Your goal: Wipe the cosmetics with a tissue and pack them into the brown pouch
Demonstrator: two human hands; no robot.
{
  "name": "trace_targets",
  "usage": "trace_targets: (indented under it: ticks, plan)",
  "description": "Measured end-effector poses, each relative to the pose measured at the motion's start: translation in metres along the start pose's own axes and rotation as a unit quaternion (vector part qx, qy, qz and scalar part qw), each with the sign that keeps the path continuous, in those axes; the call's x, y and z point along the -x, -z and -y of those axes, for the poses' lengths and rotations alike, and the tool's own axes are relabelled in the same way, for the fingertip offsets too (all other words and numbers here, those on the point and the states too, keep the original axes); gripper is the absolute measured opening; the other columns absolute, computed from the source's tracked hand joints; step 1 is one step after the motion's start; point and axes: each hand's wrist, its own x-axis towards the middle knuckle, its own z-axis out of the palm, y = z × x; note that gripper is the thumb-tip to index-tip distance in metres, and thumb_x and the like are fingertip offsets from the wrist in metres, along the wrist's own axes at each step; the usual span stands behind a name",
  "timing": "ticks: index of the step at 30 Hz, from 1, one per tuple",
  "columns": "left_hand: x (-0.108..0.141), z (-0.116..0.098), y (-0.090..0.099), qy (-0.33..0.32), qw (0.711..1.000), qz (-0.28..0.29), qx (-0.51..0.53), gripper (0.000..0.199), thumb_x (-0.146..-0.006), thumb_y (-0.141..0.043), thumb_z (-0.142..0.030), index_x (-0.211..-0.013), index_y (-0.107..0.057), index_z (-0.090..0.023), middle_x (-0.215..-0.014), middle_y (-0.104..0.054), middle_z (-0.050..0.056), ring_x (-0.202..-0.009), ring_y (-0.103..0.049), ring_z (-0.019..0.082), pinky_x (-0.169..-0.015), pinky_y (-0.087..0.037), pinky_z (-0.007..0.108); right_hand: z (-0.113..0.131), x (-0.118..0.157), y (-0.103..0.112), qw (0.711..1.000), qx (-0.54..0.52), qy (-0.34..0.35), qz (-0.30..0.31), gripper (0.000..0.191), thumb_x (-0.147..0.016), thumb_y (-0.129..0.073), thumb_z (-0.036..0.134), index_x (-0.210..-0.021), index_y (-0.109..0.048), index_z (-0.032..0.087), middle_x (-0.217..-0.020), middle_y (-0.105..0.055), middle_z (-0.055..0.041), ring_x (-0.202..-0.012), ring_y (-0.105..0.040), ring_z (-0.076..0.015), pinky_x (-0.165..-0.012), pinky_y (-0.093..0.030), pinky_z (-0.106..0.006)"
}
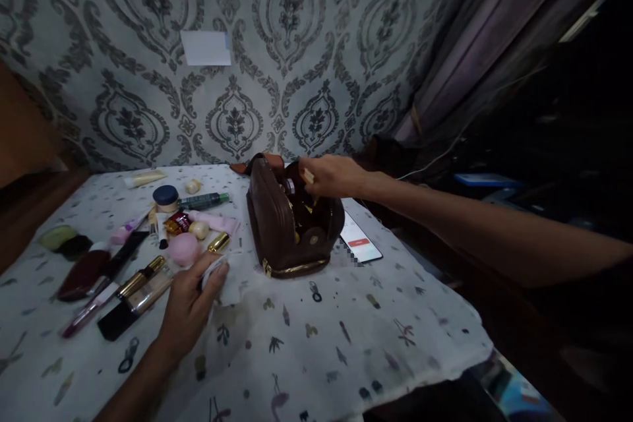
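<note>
Pinches small pale item (308, 176) in fingers of right hand (329, 177), at open mouth of bag (270, 224). Grips white item (213, 270), kind unclear, between left hand's (188, 303) thumb and fingers, just beside gold tube (219, 242). Note bag upright on tabletop (356, 336), near phone (363, 244), with more cosmetics (148, 293) to left.

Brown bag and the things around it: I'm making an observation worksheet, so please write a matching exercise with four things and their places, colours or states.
1. Right hand
2. Phone
3. Round pot by the left hand: its point
4. Pale rectangular sheet

A. On the patterned wall
B. Lit screen
C. At the brown bag's opening
D. Pink

Pairs: 1-C, 2-B, 3-D, 4-A
</note>
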Motion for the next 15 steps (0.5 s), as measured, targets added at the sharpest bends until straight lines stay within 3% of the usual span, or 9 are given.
trace_targets:
  ticks: [3, 15]
  plan:
    - [0.0, 0.002, 0.0, 0.0, 1.0, 0.009, 0.0, 0.031, -0.09, -0.051, -0.042, -0.075, -0.063, -0.017, -0.063, -0.057, -0.002, -0.055, -0.05, 0.012, -0.051, -0.039, 0.021, 0.006, -0.007, -0.005, 0.998, 0.037, 0.014, 0.045, 0.039, -0.083, -0.059, 0.03, -0.12, -0.058, 0.019, -0.111, -0.069, -0.0144, -0.103, -0.064, -0.0294, -0.076, -0.046, -0.033]
    - [0.004, 0.01, -0.002, 0.009, 0.999, 0.052, -0.005, 0.031, -0.093, -0.05, -0.04, -0.078, -0.063, -0.017, -0.064, -0.055, -0.002, -0.057, -0.048, 0.012, -0.053, -0.038, 0.02, 0.014, -0.037, -0.032, 0.995, 0.052, 0.046, 0.065, 0.039, -0.08, -0.059, 0.018, -0.118, -0.066, 0.012, -0.118, -0.067, -0.0221, -0.11, -0.065, -0.033, -0.085, -0.051, -0.039]
